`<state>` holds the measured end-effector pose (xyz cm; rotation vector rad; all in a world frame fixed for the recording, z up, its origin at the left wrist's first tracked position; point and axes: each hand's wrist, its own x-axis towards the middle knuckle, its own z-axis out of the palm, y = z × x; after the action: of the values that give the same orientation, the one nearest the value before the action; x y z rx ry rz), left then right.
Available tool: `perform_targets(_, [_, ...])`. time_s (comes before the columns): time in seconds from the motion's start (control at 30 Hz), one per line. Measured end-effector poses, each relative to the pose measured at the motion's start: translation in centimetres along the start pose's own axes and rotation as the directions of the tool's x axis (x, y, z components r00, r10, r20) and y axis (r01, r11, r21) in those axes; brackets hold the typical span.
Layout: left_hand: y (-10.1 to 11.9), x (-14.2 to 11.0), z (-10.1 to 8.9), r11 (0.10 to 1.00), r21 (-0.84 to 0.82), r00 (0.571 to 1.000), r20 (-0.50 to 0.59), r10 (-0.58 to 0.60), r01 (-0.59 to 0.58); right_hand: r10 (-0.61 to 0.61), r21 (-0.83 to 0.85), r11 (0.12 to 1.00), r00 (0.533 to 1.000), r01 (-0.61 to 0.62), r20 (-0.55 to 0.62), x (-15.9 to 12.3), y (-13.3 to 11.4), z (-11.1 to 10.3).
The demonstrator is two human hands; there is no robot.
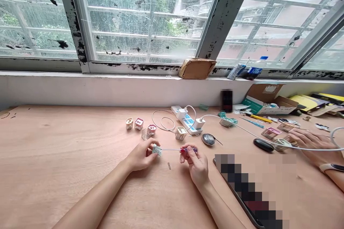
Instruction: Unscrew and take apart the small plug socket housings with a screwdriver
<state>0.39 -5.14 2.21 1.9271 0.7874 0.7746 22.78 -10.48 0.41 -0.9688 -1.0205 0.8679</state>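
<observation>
My left hand (143,154) pinches a small pale-green plastic part (157,149) between thumb and fingers, just above the wooden table (67,171). Closed around the red and purple handle of a screwdriver (185,149) is my right hand (197,164). The screwdriver lies level, its thin shaft pointing left, and the tip meets the green part. A small flat metal strip (169,166) rests on the table between my wrists. Beyond my left hand stand several little house-shaped pieces, among them a cream one (129,123) and a pink one (139,124).
A power strip (191,121) with white plugs and cables stands near the wall. A round silver-black object (208,139) and a phone-like dark slab (236,193) lie to the right. Another person's hand (311,145) rests at far right, near an open box (271,105).
</observation>
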Motion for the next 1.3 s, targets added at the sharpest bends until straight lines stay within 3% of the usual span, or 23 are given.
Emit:
perform_targets(0.33, [-0.3, 0.1, 0.0, 0.999, 0.041, 0.998, -0.055, 0.009, -0.007, 0.051, -0.019, 0.998, 0.991, -0.054, -0.121, 0.4, -0.2, -0.1])
perform_targets(0.6, [-0.2, 0.0, 0.1, 1.0, 0.004, 0.999, -0.047, 0.021, -0.021, 0.107, -0.186, 0.977, 0.994, -0.105, 0.001, 0.4, 0.5, 0.6])
perform_targets(0.73, [0.0, -0.1, 0.0, 1.0, 0.01, 0.999, -0.031, 0.019, -0.019, 0.113, -0.21, 0.971, 0.994, -0.111, -0.001, 0.4, 0.4, 0.8])
perform_targets(0.93, [-0.1, -0.1, 0.2, 0.989, -0.148, 1.0, 0.02, 0.024, -0.02, 0.112, -0.204, 0.973, 0.994, -0.109, 0.006, 0.4, 0.1, 1.0])
perform_targets(1.3, [-0.4, -0.1, 0.1, 0.982, -0.188, 0.998, 0.053, -0.02, 0.029, 0.118, -0.186, 0.975, 0.993, -0.118, -0.013, 0.3, 0.5, 1.4])
